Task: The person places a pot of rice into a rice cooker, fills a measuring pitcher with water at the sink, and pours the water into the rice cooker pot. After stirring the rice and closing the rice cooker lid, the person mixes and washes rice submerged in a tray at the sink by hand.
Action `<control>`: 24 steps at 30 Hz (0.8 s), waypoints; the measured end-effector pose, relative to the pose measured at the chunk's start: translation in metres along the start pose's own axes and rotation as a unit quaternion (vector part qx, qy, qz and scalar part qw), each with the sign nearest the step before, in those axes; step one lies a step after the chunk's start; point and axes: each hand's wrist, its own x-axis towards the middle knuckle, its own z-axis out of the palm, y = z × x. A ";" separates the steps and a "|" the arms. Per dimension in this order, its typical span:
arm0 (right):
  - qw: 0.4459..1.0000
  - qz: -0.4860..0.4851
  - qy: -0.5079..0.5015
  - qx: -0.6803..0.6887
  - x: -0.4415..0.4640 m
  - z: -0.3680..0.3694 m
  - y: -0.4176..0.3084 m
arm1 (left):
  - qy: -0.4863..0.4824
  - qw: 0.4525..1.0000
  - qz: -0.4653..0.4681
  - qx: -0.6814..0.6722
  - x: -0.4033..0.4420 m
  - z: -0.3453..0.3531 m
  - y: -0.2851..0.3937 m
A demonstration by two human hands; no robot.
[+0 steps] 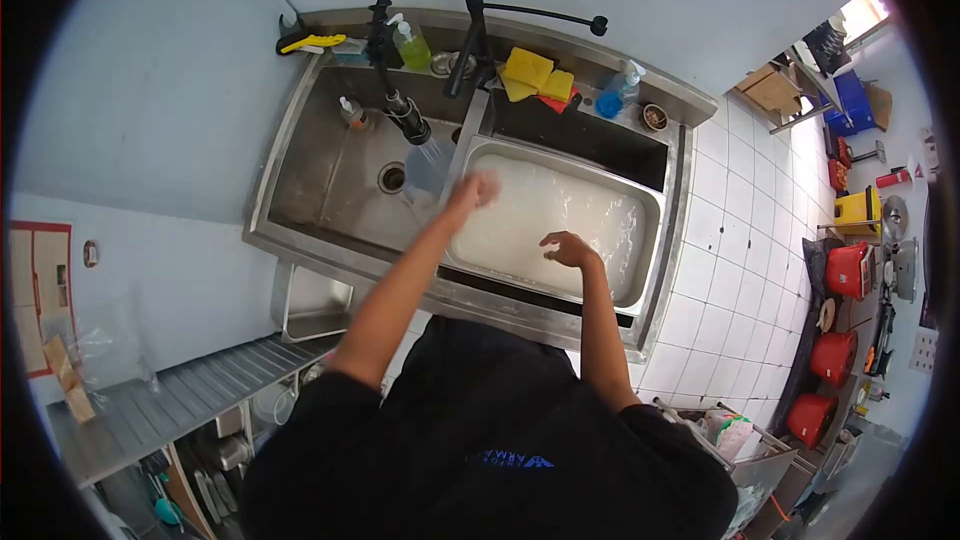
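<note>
A deep metal pan (657, 230) sits over the right sink basin, filled with cloudy white liquid (540, 215); what lies beneath its surface I cannot make out. Above the pan's left end is my left hand (482, 189), blurred by motion, so its fingers are unclear. My right hand (570, 249) hovers over the middle of the pan, fingers curved and apart, holding nothing. Water runs from the black spray faucet (406, 120) into the left basin (340, 175), beside a pale bluish rounded item (424, 172) partly hidden by my left forearm.
Along the sink's back ledge stand a green soap bottle (411, 46), yellow sponges (528, 70), a blue pump bottle (618, 95) and a small bowl (653, 117). A pump bottle (352, 113) stands in the left basin. A ribbed metal shelf (190, 390) is at lower left.
</note>
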 end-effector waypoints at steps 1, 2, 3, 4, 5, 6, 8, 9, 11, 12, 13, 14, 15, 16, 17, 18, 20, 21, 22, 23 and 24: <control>0.996 -0.016 -0.025 0.088 -0.012 -0.005 0.003 | -0.023 0.996 -0.009 -0.083 0.032 0.002 0.027; 0.993 0.041 0.020 0.107 -0.019 -0.003 0.006 | -0.012 0.992 -0.031 -0.120 0.068 0.000 0.047; 0.985 0.098 0.067 0.126 -0.027 -0.001 0.012 | -0.003 0.986 -0.052 -0.156 0.103 -0.003 0.059; 0.971 0.153 0.117 0.144 -0.037 -0.002 0.018 | 0.008 0.984 -0.073 -0.164 0.133 -0.006 0.067; 0.983 0.125 0.128 -0.045 -0.055 -0.001 0.022 | 0.018 0.981 -0.095 -0.168 0.163 -0.011 0.073; 0.959 0.098 0.135 -0.230 -0.076 0.002 0.029 | -0.013 0.973 -0.094 -0.212 0.197 -0.018 0.075; 0.984 0.074 0.160 -0.015 -0.093 0.011 0.061 | -0.074 0.947 -0.099 -0.296 0.260 -0.023 0.080; 0.962 0.159 0.163 0.150 -0.109 0.009 0.043 | -0.066 0.956 -0.103 -0.268 0.265 -0.012 0.092; 0.976 0.095 0.178 0.077 -0.122 0.000 0.044 | -0.137 0.959 -0.078 -0.234 0.274 -0.011 0.092; 0.981 0.066 0.176 0.044 -0.129 0.003 0.046 | -0.217 0.948 -0.045 -0.228 0.278 -0.019 0.083; 0.979 0.048 0.193 0.043 -0.127 0.002 0.041 | -0.143 0.973 -0.011 -0.179 0.241 -0.002 0.088; 0.974 0.022 0.221 0.040 -0.105 -0.007 0.036 | -0.064 0.991 0.015 -0.119 0.200 0.017 0.096; 0.948 0.026 0.316 -0.006 -0.087 -0.001 0.030 | 0.016 0.998 0.030 -0.056 0.157 0.036 0.105; 0.933 -0.005 0.355 -0.060 -0.070 0.001 0.018 | -0.033 0.997 0.027 -0.058 0.134 0.035 0.088; 0.910 -0.041 0.396 -0.116 -0.052 -0.003 0.007 | -0.082 0.995 0.024 -0.060 0.112 0.034 0.071; 0.896 -0.003 0.408 -0.173 -0.036 0.003 0.008 | -0.095 0.995 0.023 -0.030 0.081 0.036 0.056; 0.857 0.072 0.423 -0.285 -0.007 0.022 0.025 | -0.077 0.996 -0.004 0.035 0.000 0.046 0.025; 0.875 0.114 0.404 -0.240 0.002 0.030 0.027 | -0.082 0.995 -0.013 0.055 -0.029 0.039 0.006; 0.891 0.154 0.381 -0.194 0.008 0.039 0.028 | -0.042 0.998 -0.007 0.049 -0.062 0.032 -0.012; 0.903 0.192 0.355 -0.150 0.013 0.047 0.031 | -0.056 0.998 -0.006 0.031 -0.086 0.018 -0.031; 0.905 0.161 0.343 -0.194 0.013 0.054 0.040 | -0.069 0.998 -0.007 0.011 -0.110 0.000 -0.050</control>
